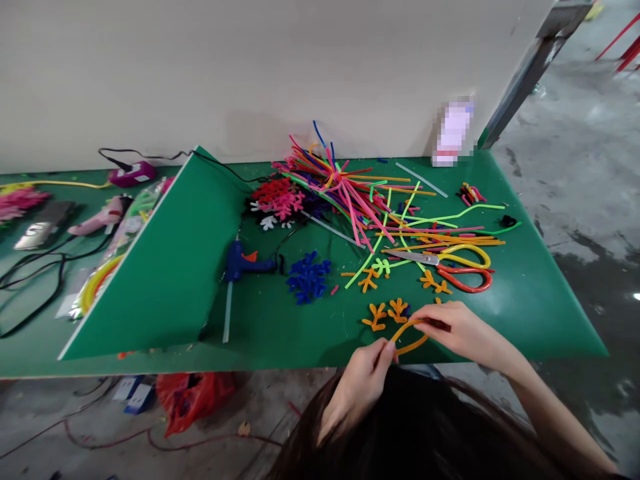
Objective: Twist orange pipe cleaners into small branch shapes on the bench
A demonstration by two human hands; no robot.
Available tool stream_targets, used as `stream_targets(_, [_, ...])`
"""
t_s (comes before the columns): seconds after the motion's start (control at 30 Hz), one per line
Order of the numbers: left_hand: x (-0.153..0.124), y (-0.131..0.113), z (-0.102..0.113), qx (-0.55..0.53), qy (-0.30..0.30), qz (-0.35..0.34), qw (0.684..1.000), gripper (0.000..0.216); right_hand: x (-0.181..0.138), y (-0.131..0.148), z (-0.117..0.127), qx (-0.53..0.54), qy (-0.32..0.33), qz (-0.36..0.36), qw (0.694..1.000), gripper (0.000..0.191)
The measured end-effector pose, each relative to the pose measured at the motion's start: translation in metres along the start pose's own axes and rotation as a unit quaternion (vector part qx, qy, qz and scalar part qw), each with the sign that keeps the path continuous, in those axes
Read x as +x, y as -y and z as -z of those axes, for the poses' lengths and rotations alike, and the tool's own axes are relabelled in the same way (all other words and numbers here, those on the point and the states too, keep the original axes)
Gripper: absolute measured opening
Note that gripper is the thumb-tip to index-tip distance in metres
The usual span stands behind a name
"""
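An orange pipe cleaner (412, 345) is bent into a loop between my two hands, close to the table's front edge. My left hand (369, 368) pinches its left end with the fingers closed. At the other side, my right hand (450, 327) grips it between thumb and fingers. Just beyond my hands lie small orange branch shapes of bent pipe cleaner (376, 317). Scissors (445, 263) with one yellow and one red handle rest above my right hand. A blue snowflake-like cluster (309, 277) lies farther left.
Loose colourful pipe cleaners (345, 187) are heaped at the back. A blue glue gun (245, 261) with a glue stick stands near a green upright divider (150, 267). Cables and a pink glue gun (105, 215) lie beyond it. A red bag (193, 400) sits on the floor.
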State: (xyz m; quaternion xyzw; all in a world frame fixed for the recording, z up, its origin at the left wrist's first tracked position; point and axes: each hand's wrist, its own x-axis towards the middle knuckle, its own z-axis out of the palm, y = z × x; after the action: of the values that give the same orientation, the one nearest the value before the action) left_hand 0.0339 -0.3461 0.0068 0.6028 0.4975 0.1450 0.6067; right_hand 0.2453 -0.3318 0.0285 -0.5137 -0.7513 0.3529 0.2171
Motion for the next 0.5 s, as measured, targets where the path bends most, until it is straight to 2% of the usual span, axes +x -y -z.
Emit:
stream_targets(0.13, [-0.008,-0.001,-0.001,0.093,0.017,0.034,0.995,0.036,-0.002,-0.002,0.010,-0.037,-0.005,0.068,0.997,0.025])
stream_targets(0.2, [-0.013,0.000,-0.003,0.105,0.026,0.048,0.993,0.034,-0.001,-0.001,0.016,-0.020,0.024,0.099,0.995,0.025])
stream_targets(0.3, [-0.021,0.002,-0.003,0.092,0.045,0.033,0.994,0.034,0.001,0.001,0.022,0.020,0.064,0.117,0.991,0.023])
stream_targets(0.4, [-0.025,0.005,-0.001,0.071,0.039,0.009,0.997,0.035,0.002,0.002,0.016,0.021,0.040,0.103,0.994,0.024])
stream_targets(0.5, [-0.024,0.003,-0.002,0.080,0.004,0.007,0.997,0.032,0.003,0.005,0.001,0.030,-0.003,0.019,0.999,0.022])
